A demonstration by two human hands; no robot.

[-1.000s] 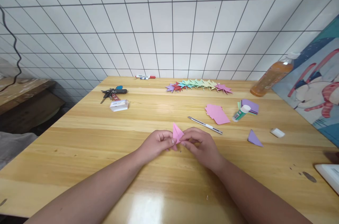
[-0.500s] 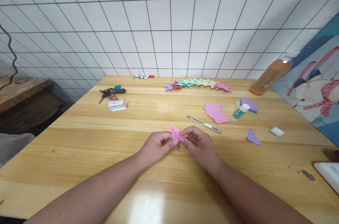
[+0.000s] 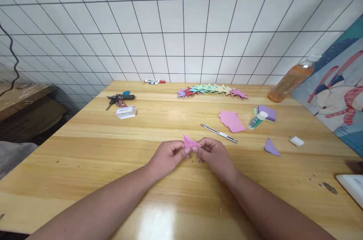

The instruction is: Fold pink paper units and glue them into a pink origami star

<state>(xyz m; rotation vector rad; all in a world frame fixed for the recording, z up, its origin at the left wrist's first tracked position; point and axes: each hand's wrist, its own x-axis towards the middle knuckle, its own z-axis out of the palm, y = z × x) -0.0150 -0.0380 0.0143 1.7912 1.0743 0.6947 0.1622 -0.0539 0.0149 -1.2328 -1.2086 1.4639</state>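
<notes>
Between my two hands is a small folded piece of pink paper (image 3: 191, 142), its pointed corners facing up and to the right. My left hand (image 3: 169, 157) pinches its lower left part between thumb and fingers. My right hand (image 3: 214, 155) grips the lower right side, thumb in front and fingers behind. Both thumb tips nearly meet at the paper's bottom edge, hiding part of it. Beyond the right hand lies a slim utility knife (image 3: 219, 133). A stack of pink paper sheets (image 3: 232, 121) rests farther back.
Along the wall runs a row of folded paper pieces (image 3: 212, 89). To the right are a glue stick (image 3: 257, 120), coloured paper (image 3: 267, 112), a purple folded paper (image 3: 272, 147), an eraser (image 3: 296, 141) and a bottle (image 3: 292, 81). Keys (image 3: 116, 100), a small box (image 3: 126, 112) and a marker (image 3: 154, 81) lie left.
The pink paper's right part now lies flatter, showing a broad triangular face. My right fingers have shifted slightly behind it; the left hand has stayed nearly still.
</notes>
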